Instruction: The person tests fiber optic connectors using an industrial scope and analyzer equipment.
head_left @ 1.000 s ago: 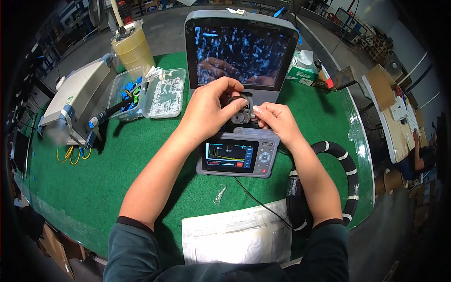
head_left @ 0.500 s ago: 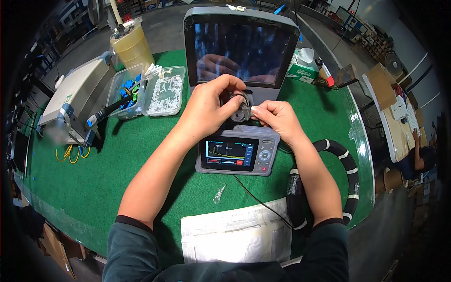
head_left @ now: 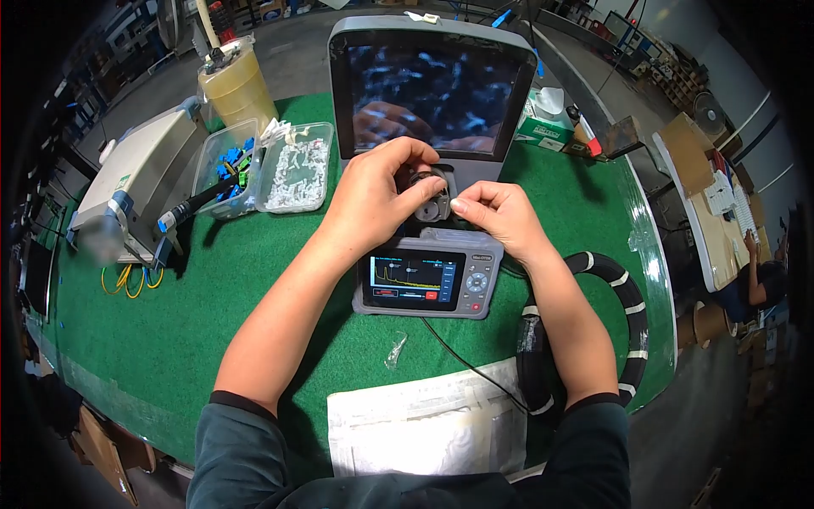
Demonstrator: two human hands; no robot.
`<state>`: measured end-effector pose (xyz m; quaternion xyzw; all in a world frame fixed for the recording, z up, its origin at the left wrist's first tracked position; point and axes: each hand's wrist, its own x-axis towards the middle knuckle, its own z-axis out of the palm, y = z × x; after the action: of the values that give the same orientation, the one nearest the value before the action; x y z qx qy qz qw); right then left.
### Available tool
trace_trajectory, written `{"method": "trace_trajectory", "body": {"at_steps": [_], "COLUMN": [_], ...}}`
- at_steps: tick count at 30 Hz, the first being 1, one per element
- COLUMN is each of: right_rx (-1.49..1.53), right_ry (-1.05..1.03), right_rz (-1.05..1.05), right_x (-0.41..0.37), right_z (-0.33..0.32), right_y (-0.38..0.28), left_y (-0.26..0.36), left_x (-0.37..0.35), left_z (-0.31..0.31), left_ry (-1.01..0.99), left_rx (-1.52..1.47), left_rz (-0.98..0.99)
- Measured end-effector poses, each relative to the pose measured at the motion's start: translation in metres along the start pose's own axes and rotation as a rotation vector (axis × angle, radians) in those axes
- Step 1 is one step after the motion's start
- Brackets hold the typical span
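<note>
Head view: I see the grey mount (head_left: 432, 209) beneath my left hand (head_left: 377, 193)'s curled fingers; whether they grip it, I can't tell. My right hand (head_left: 502, 215) pinches narrowly just beside, contents hidden. I judge it stiff, smooth, best held by its rim.

Black vignetted corners, fisheye-curved edges, glare on white sheet (head_left: 407, 441)

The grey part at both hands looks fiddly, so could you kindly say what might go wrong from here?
The grey part could slip from the left hand and perhaps strike the tester close by. The right forearm overlaps the coiled black cable in this view and might snag it, possibly tugging the thin cord.
</note>
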<state>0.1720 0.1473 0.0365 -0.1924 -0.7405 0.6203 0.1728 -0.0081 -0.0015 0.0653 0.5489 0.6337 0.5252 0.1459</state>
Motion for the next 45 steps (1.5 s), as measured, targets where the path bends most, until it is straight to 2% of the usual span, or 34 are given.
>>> {"method": "trace_trajectory", "body": {"at_steps": [5, 7, 10, 17, 22, 32, 34, 45], "right_rx": [0.037, 0.045, 0.055, 0.023, 0.062, 0.015, 0.005, -0.045], "right_ry": [-0.017, -0.019, -0.022, -0.026, -0.025, 0.012, 0.009, 0.015], "right_rz": [-0.068, -0.056, -0.036, -0.035, -0.035, -0.01, -0.023, -0.066], "right_x": [0.001, 0.001, 0.001, 0.001, 0.001, -0.001, -0.001, 0.001], "right_z": [0.001, -0.001, -0.002, -0.001, -0.001, 0.003, 0.003, 0.002], "right_y": [0.005, 0.005, 0.005, 0.004, 0.006, 0.001, 0.002, 0.01], "left_y": [0.008, 0.01, 0.01, 0.008, 0.009, 0.005, 0.003, 0.002], "left_x": [-0.003, -0.003, -0.003, -0.002, -0.003, -0.001, -0.001, -0.001], "left_z": [-0.002, 0.0, 0.003, 0.004, 0.005, 0.003, 0.003, 0.0], "left_ry": [-0.007, 0.0, 0.013, 0.022, 0.036, 0.066, 0.081, 0.014], "left_rx": [0.177, 0.315, 0.434, 0.417, 0.455, 0.367, 0.256, 0.074], "left_rz": [0.108, 0.211, 0.242, 0.193, 0.268, 0.228, 0.187, 0.057]}}
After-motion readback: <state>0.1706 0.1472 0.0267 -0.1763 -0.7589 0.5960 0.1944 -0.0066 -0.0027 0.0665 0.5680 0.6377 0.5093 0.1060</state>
